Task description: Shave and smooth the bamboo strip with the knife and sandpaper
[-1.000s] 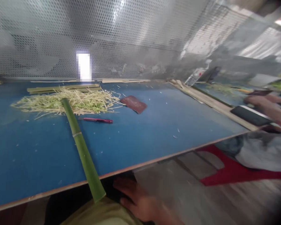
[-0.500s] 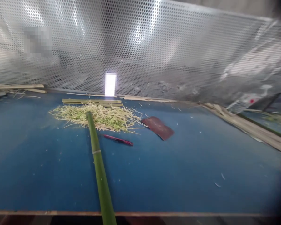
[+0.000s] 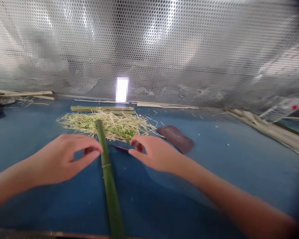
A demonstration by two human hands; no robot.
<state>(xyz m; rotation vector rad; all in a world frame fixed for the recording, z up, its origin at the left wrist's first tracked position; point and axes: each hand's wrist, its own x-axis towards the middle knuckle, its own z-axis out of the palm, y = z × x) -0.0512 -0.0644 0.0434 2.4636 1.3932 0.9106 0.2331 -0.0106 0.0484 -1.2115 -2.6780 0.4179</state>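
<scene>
A green bamboo stalk point(image 3: 111, 192) with one pale joint lies lengthwise on the blue table point(image 3: 59, 205), its far end on a heap of thin shavings point(image 3: 114, 126). My left hand point(image 3: 67, 156) is just left of the stalk, fingers curved and a gap between thumb and forefinger. Its fingertips come up to the stalk's edge; whether they touch it I cannot tell. Right of the stalk, my right hand point(image 3: 155, 151) has curled fingers with the thumb apart, holding nothing visible. It partly covers a dark red, pen-like tool point(image 3: 121, 148). Beyond it lies a brown, bent sheet point(image 3: 178, 137).
Flat bamboo strips point(image 3: 102, 108) lie behind the shavings. A perforated metal screen point(image 3: 144, 56) closes off the back. More strips point(image 3: 276, 132) and a clear plastic bottle point(image 3: 279, 111) are at the right, with a strip bundle point(image 3: 22, 94) at the far left.
Both my hands have come into view, one on each side of the bamboo stalk. The view has shifted slightly, while the stalk and shavings keep their places on the table.
</scene>
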